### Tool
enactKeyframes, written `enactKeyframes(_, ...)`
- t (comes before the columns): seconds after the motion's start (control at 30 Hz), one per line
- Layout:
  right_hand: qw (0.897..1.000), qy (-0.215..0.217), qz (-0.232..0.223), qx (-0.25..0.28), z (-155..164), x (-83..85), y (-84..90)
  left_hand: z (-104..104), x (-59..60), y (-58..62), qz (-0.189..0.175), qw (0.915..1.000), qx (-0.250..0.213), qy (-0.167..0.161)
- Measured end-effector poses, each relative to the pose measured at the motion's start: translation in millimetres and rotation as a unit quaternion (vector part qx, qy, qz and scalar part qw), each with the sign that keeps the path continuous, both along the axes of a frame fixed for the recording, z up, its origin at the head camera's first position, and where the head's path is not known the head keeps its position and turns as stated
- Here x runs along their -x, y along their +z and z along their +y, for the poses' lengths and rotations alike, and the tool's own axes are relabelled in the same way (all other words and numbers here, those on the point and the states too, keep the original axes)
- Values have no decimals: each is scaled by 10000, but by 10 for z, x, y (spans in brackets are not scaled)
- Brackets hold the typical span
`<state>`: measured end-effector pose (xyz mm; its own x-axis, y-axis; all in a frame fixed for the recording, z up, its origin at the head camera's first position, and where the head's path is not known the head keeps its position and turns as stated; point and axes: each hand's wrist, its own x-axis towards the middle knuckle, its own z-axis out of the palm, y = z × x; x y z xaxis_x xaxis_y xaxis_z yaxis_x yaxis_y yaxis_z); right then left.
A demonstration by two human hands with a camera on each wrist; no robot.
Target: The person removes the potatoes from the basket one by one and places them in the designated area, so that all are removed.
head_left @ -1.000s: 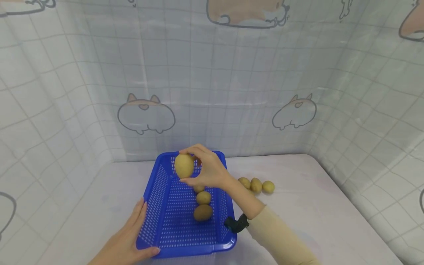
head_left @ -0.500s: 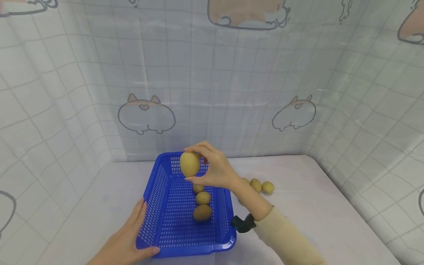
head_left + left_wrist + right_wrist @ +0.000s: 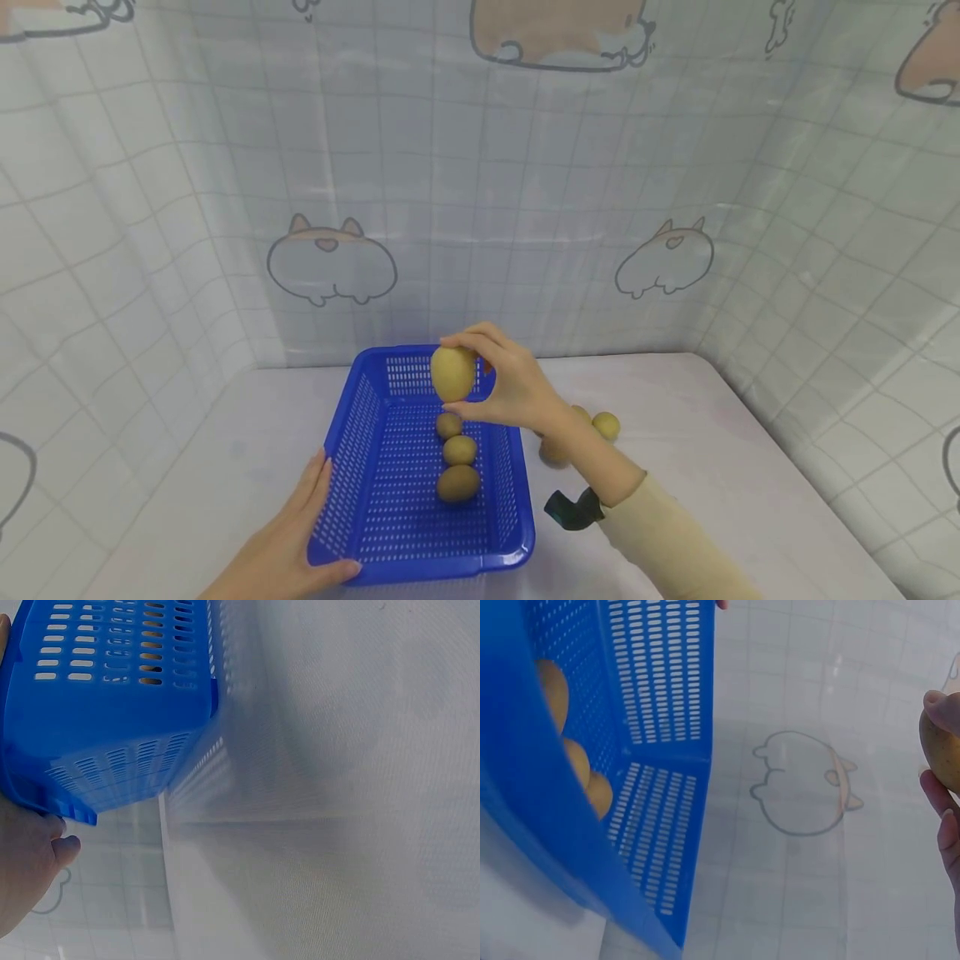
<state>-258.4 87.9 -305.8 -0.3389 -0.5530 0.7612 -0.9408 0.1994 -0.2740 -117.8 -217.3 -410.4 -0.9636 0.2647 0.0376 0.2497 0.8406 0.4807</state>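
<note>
The person is wearing a plain cream sleeve [image 3: 671, 542], its cuff [image 3: 627, 492] ending short of the bare right hand [image 3: 517, 387]. Beside that cuff, a small dark piece [image 3: 573, 512], blackish with a green tinge, is jutting out in a bent, blocky shape, while the left hand [image 3: 281, 533] is showing bare fingers.

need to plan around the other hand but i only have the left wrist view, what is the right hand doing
Observer: The right hand is holding up a potato.
Operator: ok, any others lying outside the blue basket
Observer: Yes, at least three loose potatoes are on the table to the basket's right, some partly hidden by the right forearm.
</note>
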Motion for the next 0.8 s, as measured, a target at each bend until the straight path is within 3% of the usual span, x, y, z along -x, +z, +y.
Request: enactKeyframes(0.8, 9982, -496, 320, -66, 461, -34, -65, 2, -4, -34, -77, 10000, 47, 4)
